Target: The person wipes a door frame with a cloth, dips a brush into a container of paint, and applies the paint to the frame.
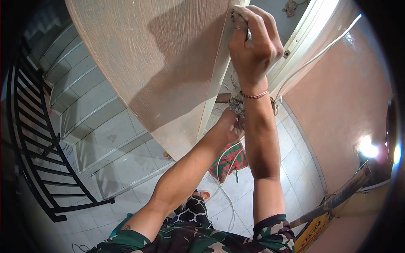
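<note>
My right hand (255, 46), with a red-and-white braided cord at its wrist, is raised to the upper edge of a brownish wood-grained door panel (181, 55). Its fingers are bent and pressed together against the pale door edge (217, 78); what they hold there is mostly hidden. Lower down, my left hand (234, 125) is closed beside the same edge, partly covered by my right forearm. A crumpled grey-white wad (237, 106) shows at its fingers. Whitish dust or paste marks the right fingers.
Tiled stairs (84, 80) and a black metal railing (46, 147) lie left. A red-and-green cloth bundle (230, 162) and a white cable (228, 198) are on the tiled floor below. To the right are a pinkish wall (341, 92), a bright lamp (368, 150) and a dark pole (333, 202).
</note>
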Demonstrator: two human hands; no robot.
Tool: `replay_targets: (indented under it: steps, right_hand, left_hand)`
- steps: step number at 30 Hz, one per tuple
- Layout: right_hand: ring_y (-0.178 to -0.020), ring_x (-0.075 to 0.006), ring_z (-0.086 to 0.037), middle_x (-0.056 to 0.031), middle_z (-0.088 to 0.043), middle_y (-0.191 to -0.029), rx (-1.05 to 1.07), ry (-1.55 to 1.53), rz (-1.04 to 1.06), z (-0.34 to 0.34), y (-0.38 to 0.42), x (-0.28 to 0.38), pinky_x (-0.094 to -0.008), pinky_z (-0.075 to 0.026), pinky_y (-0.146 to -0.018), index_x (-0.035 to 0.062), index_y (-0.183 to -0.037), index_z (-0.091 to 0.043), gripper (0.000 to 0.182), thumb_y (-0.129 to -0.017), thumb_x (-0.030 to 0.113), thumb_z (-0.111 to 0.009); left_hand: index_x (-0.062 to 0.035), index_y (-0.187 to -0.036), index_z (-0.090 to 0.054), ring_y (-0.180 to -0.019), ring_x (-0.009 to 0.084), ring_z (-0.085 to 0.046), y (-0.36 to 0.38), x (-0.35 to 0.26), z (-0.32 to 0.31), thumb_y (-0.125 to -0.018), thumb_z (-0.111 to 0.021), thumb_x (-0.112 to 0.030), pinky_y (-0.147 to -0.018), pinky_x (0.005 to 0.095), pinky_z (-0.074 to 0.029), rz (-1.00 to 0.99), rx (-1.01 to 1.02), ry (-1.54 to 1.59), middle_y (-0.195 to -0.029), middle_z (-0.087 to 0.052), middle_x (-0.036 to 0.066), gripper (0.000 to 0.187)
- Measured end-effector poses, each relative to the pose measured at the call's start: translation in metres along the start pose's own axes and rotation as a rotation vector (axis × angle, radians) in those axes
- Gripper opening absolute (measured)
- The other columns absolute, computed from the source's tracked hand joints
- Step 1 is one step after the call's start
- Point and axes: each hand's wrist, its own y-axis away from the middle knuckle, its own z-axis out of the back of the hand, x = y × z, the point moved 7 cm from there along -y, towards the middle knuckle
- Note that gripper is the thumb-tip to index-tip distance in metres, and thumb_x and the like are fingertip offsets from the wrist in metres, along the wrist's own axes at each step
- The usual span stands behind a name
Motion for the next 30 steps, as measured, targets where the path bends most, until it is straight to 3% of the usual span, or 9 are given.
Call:
replay_targets:
  steps: [4, 6, 8, 10, 14, 16, 26, 28, 30]
  right_hand:
    - [-0.066, -0.0223, -0.061, -0.0123, -0.062, -0.074, -0.029, -0.041, 0.102, -0.001, 0.004, -0.004, -0.029, -0.048, -0.061, -0.0005, -0.086, -0.064, 0.013, -0.074, 0.005, -0.064]
    - [-0.075, -0.0228, -0.057, -0.0068, -0.059, -0.084, 0.045, -0.053, 0.11, -0.001, 0.021, -0.001, -0.0307, -0.049, -0.067, 0.0062, -0.085, -0.062, 0.03, -0.06, -0.008, -0.055]
    - [-0.076, -0.0233, -0.056, -0.0073, -0.059, -0.084, 0.05, -0.057, 0.109, 0.002, 0.037, 0.005, -0.031, -0.049, -0.067, 0.0061, -0.085, -0.062, 0.031, -0.06, -0.009, -0.054]
    - [-0.076, -0.0235, -0.056, -0.0076, -0.059, -0.084, 0.098, -0.036, 0.046, 0.004, 0.049, 0.005, -0.0311, -0.049, -0.067, 0.0057, -0.086, -0.062, 0.032, -0.059, -0.009, -0.054]
    - [-0.076, -0.0232, -0.056, -0.0076, -0.058, -0.083, 0.122, -0.021, 0.037, 0.007, 0.059, 0.007, -0.0313, -0.049, -0.066, 0.0046, -0.086, -0.062, 0.032, -0.059, -0.01, -0.055]
    - [-0.076, -0.0231, -0.056, -0.0077, -0.058, -0.083, 0.126, -0.024, 0.04, 0.008, 0.062, 0.008, -0.0313, -0.049, -0.065, 0.0044, -0.086, -0.062, 0.031, -0.059, -0.01, -0.056]
    - [-0.074, -0.0227, -0.056, -0.0082, -0.058, -0.081, 0.171, -0.042, 0.021, 0.012, 0.077, 0.012, -0.0305, -0.049, -0.064, 0.003, -0.084, -0.062, 0.026, -0.062, -0.01, -0.059]
    - [-0.074, -0.0229, -0.057, -0.0085, -0.058, -0.082, 0.176, -0.036, 0.019, 0.012, 0.08, 0.013, -0.0306, -0.049, -0.064, 0.0029, -0.084, -0.062, 0.025, -0.062, -0.009, -0.061]
    - [-0.074, -0.023, -0.057, -0.0087, -0.058, -0.082, 0.182, -0.039, 0.014, 0.013, 0.082, 0.014, -0.0307, -0.05, -0.065, 0.0028, -0.085, -0.062, 0.025, -0.062, -0.008, -0.061]
  left_hand:
    - [0.0004, -0.109, -0.05, -0.096, 0.0204, -0.06, 0.002, -0.001, -0.009, -0.093, -0.045, -0.021, -0.082, 0.0311, -0.054, -0.033, 0.005, 0.016, -0.105, -0.058, 0.013, 0.027]
    - [-0.0005, -0.108, -0.05, -0.093, 0.0189, -0.061, 0.008, 0.003, 0.002, -0.093, -0.045, -0.021, -0.079, 0.0294, -0.054, -0.007, -0.031, -0.003, -0.103, -0.059, 0.012, 0.026]
    - [-0.0014, -0.106, -0.051, -0.091, 0.0173, -0.062, 0.013, 0.008, 0.01, -0.092, -0.045, -0.021, -0.077, 0.0277, -0.054, 0.009, -0.062, -0.022, -0.101, -0.06, 0.011, 0.025]
    - [-0.0096, -0.091, -0.055, -0.06, 0.0009, -0.054, 0.024, 0.013, 0.013, -0.092, -0.046, -0.015, -0.048, 0.0142, -0.043, 0.039, -0.202, -0.023, -0.079, -0.058, -0.004, 0.01]
    - [-0.0104, -0.091, -0.055, -0.058, 0.0013, -0.052, 0.033, 0.015, 0.015, -0.09, -0.048, -0.017, -0.048, 0.0151, -0.043, 0.071, -0.278, 0.019, -0.077, -0.057, -0.005, 0.009]
    - [-0.0043, -0.103, -0.052, -0.084, 0.0126, -0.062, 0.026, 0.019, 0.029, -0.093, -0.043, -0.023, -0.071, 0.0239, -0.053, 0.115, -0.15, -0.054, -0.096, -0.061, 0.006, 0.023]
    - [-0.0038, -0.102, -0.053, -0.084, 0.0127, -0.061, 0.026, 0.027, 0.041, -0.091, -0.045, -0.018, -0.071, 0.0273, -0.053, 0.037, -0.051, -0.108, -0.095, -0.06, 0.006, 0.019]
    - [-0.0036, -0.102, -0.053, -0.084, 0.0146, -0.061, 0.025, 0.031, 0.035, -0.09, -0.046, -0.017, -0.071, 0.0292, -0.053, 0.117, 0.356, 0.203, -0.094, -0.061, 0.006, 0.019]
    - [-0.0036, -0.102, -0.053, -0.084, 0.015, -0.062, 0.024, 0.034, 0.039, -0.09, -0.047, -0.017, -0.071, 0.0293, -0.053, 0.08, 0.179, 0.061, -0.094, -0.061, 0.006, 0.019]
